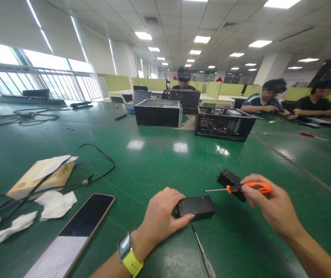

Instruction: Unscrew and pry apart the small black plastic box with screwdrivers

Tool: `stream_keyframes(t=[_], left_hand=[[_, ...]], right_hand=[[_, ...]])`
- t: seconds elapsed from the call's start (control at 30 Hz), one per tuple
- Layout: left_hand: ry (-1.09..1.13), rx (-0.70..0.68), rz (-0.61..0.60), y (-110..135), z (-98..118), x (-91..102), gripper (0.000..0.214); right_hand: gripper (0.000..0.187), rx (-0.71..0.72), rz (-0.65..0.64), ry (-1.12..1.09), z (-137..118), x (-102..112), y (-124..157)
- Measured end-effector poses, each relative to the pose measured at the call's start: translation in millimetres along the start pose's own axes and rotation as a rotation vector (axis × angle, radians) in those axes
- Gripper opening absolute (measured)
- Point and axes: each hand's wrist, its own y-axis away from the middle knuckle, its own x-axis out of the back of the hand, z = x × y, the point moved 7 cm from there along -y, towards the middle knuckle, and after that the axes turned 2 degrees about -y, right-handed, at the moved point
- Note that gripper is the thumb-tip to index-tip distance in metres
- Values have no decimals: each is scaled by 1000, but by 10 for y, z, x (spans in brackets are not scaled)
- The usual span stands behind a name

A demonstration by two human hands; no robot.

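My left hand (161,218) is closed around the left end of a small black box (197,207) lying on the green table (165,162). A watch with a yellow strap sits on that wrist. My right hand (271,208) grips an orange-handled screwdriver (240,189), whose thin shaft points left, just above the black box. A second small black box (229,180) lies behind the screwdriver, partly hidden by it. Another slim metal tool (202,251) lies on the table in front of the box I hold.
A phone (75,231) lies at the near left, beside crumpled white tissues (55,202), a tissue packet (42,175) and black cables (95,162). Two open computer cases (158,112) (224,123) stand further back. Three people sit at the far side; another screwdriver (313,135) lies at right.
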Motion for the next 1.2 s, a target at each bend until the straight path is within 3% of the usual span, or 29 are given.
stream_keyframes(t=[0.27, 0.4, 1.2], left_hand=[[-13, 9, -3, -7, 8, 5, 28], [-14, 16, -13, -3, 8, 4, 29], [-17, 20, -20, 0, 2, -4, 28]], right_hand=[[25, -20, -156, 76, -352, -244, -409], [24, -22, -171, 64, -454, -344, -481], [26, -22, -199, 76, -366, -285, -460]])
